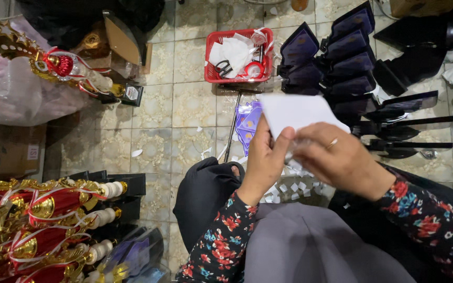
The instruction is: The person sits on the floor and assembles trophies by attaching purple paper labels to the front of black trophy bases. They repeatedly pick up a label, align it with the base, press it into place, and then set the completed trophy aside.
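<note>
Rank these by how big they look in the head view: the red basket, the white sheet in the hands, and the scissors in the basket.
1. White sheet, though nearness to the camera inflates it
2. Red basket, close behind, so this order is unsure
3. Scissors, clearly smallest

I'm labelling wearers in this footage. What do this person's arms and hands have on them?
Both arms wear long black sleeves with a small floral print in red, pink, blue and white. The left sleeve and right sleeve reach the wrists. The right hand has a thin ring; the left hand shows none.
</note>
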